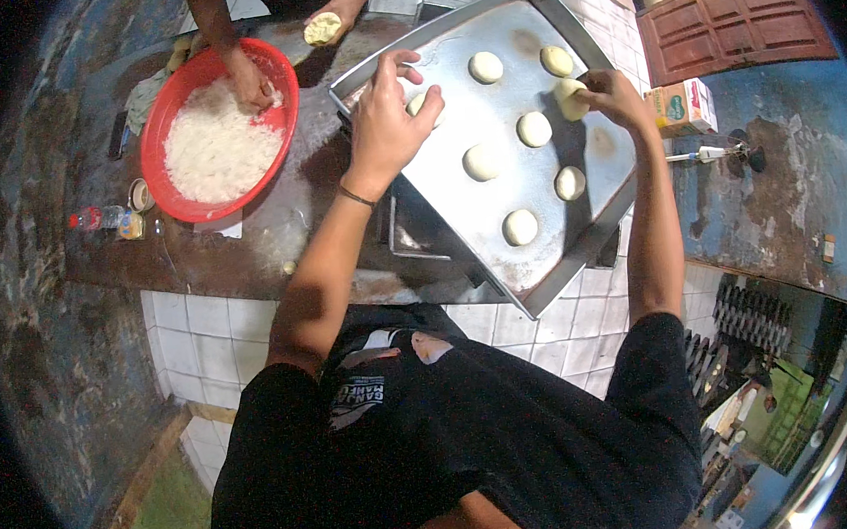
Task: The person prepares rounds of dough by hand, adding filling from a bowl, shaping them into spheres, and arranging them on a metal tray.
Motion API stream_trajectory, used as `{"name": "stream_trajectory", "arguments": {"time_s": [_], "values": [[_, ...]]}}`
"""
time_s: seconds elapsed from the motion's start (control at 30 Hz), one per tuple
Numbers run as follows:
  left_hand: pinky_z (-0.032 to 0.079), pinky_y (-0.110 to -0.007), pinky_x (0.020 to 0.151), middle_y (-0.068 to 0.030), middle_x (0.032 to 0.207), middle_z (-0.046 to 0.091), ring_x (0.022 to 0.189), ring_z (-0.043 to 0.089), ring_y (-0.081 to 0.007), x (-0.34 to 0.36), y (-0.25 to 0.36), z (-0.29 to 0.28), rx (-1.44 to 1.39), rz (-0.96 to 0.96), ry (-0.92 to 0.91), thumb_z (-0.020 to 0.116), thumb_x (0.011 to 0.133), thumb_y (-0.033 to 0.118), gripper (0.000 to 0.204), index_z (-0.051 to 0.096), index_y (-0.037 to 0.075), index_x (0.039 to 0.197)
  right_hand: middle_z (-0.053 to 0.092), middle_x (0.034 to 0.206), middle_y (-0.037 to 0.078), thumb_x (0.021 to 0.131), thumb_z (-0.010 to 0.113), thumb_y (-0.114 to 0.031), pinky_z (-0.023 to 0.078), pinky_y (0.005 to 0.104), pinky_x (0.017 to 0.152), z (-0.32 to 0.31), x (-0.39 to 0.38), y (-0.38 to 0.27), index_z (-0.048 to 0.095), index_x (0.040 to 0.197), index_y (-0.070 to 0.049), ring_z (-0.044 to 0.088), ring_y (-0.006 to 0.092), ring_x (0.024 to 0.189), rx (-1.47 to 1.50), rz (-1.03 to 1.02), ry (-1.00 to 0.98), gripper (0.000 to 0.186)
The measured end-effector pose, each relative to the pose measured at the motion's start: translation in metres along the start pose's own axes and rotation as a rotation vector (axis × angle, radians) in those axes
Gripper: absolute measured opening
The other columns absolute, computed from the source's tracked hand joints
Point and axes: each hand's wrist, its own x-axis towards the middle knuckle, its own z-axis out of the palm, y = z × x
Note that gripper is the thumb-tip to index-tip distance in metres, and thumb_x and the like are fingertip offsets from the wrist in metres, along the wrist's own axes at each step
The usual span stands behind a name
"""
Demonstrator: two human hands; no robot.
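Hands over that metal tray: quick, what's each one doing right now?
Left hand: closed around a dough ball at the baking tray.
Right hand: closed on another dough ball.

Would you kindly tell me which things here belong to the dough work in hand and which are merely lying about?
In use:
- left hand on a dough ball
- right hand holding a dough ball
- metal baking tray with seven more balls
- red bowl, a co-worker's hand in it

Lying about:
- small carton
- little bottle
- cloth
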Motion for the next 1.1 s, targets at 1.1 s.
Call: {"name": "stream_trajectory", "arguments": {"time_s": [1.1], "values": [[0.055,-0.041,0.095,-0.0155,0.113,0.075,0.106,0.072,-0.0295,-0.176,-0.133,-0.349,0.065,-0.056,0.166,0.089,0.075,0.020,0.052,0.069,0.003,0.120,0.076,0.113,0.021,0.092,0.074,-0.047,0.057,0.0459,0.093,0.399,0.103,-0.486,0.076,0.119,-0.004,0.075,0.0351,0.103,-0.030,-0.288,-0.219,0.051]]}}
